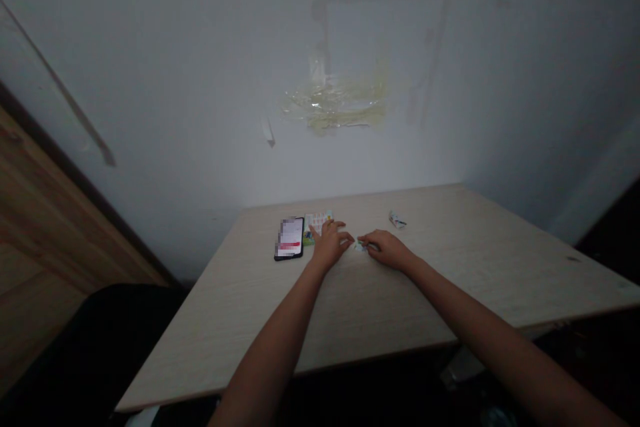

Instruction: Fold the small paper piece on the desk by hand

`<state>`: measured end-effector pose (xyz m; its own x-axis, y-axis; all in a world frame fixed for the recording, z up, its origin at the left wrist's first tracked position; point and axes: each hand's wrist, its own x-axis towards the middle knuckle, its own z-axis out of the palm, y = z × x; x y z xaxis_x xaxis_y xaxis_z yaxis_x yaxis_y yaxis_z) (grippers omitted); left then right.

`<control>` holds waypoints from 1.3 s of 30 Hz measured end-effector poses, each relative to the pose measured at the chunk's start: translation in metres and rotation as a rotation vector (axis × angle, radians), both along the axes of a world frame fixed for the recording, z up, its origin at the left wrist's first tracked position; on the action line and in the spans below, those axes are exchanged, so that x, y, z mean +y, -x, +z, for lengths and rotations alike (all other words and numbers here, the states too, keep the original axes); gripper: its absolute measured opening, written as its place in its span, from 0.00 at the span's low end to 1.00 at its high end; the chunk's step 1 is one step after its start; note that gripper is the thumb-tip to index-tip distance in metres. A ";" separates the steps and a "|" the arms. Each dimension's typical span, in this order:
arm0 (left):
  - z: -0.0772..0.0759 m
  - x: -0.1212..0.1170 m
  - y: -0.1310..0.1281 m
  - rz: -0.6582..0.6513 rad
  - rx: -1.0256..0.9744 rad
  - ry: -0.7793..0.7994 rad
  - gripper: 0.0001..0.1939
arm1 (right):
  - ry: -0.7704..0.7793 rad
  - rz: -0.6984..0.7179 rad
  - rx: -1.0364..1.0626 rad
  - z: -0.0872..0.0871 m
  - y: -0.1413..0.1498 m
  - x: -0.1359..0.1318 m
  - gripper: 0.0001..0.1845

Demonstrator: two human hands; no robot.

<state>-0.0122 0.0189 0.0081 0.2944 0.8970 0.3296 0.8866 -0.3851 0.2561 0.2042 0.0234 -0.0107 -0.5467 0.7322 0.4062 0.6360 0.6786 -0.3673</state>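
Wall [200, 80]: pale and dim, with yellowed clear tape [345, 107] stuck above the desk's far edge.
Desk [240, 320]: light wood grain, its far edge near the wall.
Phone [289, 239]: screen lit, lying toward the far left corner.
Printed sheet [316, 219]: just right of the phone, near the far edge, partly under the left hand [328, 243].
Left fingers: spread and loosely bent, some over the sheet, others reaching beside the small piece [359, 247]; contact is unclear.
Right hand [387, 249]: fingers curled, tips at the small piece; I cannot tell whether they pinch or press it.
Small piece: whitish with green, on the desk between both hands, nearer the far edge.
Crumpled wrapper [397, 219]: beyond the right hand, near the far edge.
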 end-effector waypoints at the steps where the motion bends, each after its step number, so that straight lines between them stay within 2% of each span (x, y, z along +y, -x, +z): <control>1: 0.000 0.001 0.001 -0.012 -0.003 -0.005 0.06 | -0.002 0.002 0.003 0.001 0.000 0.000 0.15; 9: 0.003 0.004 0.003 -0.057 0.023 0.015 0.07 | 0.010 0.000 0.021 0.005 0.002 -0.006 0.16; 16: 0.005 0.007 -0.001 -0.076 0.059 0.028 0.07 | 0.018 0.002 0.030 0.003 0.001 -0.004 0.16; 22: 0.013 0.011 0.000 -0.117 0.147 0.008 0.06 | -0.003 0.001 0.033 0.003 0.001 -0.005 0.17; 31: 0.026 0.007 0.002 -0.138 0.219 0.062 0.06 | 0.018 0.029 0.067 0.001 0.000 -0.002 0.16; 39: 0.026 0.008 0.008 -0.148 0.227 0.107 0.08 | 0.026 0.038 0.073 -0.002 0.000 0.001 0.16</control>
